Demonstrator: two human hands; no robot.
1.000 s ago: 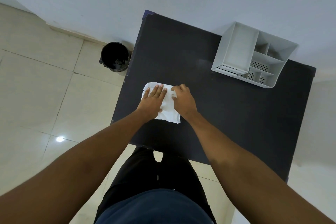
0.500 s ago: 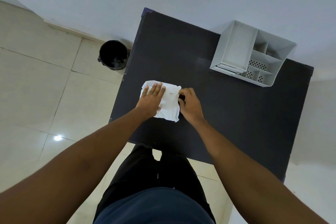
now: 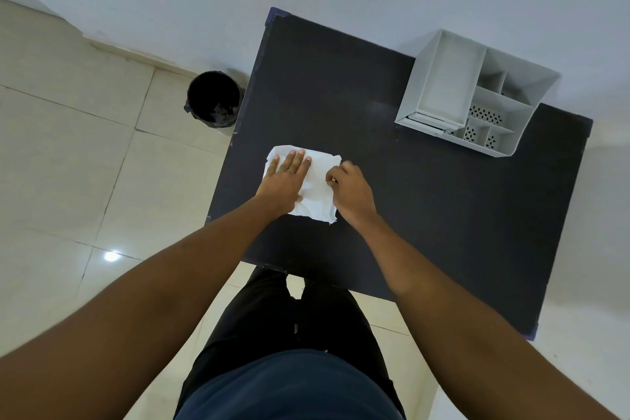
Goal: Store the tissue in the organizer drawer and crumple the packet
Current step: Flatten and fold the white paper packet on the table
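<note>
My left hand (image 3: 285,181) lies flat on the white tissue (image 3: 315,194), fingers spread and pressed down on its left part. My right hand (image 3: 351,193) is at the right edge of the tissue with the fingers curled in; they seem to pinch the edge between thumb and forefinger, but the hand hides the contact, so I cannot be sure. The tissue lies on the dark table (image 3: 426,215), near its left side and close to the front edge.

The grey organizer (image 3: 477,92) stands at the far right corner of the table, well apart from the tissue. It has a wide tray on the left and several small compartments on the right, some with perforated walls. Between the tissue and the organizer there is only bare table top. On the tiled floor (image 3: 68,164), just beside the left edge of the table, stands a black bin (image 3: 213,99) with a dark bag inside.
</note>
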